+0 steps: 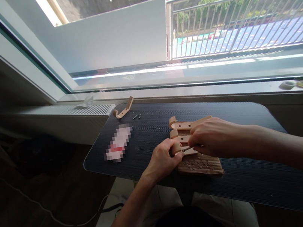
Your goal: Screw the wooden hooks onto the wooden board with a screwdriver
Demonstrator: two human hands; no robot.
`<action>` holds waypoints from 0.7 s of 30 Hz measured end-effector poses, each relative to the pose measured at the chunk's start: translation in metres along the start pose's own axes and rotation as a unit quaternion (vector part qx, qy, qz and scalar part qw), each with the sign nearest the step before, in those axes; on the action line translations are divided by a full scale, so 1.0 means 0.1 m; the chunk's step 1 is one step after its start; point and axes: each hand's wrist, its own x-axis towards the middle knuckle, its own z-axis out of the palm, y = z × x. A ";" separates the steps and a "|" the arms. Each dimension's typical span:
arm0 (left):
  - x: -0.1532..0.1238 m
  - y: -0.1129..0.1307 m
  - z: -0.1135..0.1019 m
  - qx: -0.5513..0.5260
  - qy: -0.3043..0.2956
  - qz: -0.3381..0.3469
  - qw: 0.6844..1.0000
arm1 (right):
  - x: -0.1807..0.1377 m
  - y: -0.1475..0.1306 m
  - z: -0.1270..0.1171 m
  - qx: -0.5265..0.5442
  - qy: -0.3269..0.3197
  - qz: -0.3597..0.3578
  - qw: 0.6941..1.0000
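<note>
My left hand [162, 158] is closed on the curled end of the nearest wooden hook [176, 148], thumb and fingers pinching it. Closed around a screwdriver [188, 148], my right hand [212, 136] hides the handle; only the thin shaft shows, its tip at a hole in that hook. Two more wooden hooks, a middle one [174, 134] and a far one [180, 125], lie side by side behind it. Under the hooks is a brown board [199, 166] whose bare near part is covered with small holes. My right hand partly covers the hooks' straight ends.
The dark table [235, 123] has another wooden hook [124, 110] at its far left corner, beside a few screws [137, 116]. A blurred-out pinkish item [118, 143] lies at left. Tape rolls [295, 84] sit on the windowsill. A white cable [51, 215] runs across the floor.
</note>
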 end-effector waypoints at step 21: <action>-0.03 -0.01 0.12 0.003 0.031 0.027 0.999 | 0.07 -0.14 0.12 -0.020 -0.014 -0.028 0.999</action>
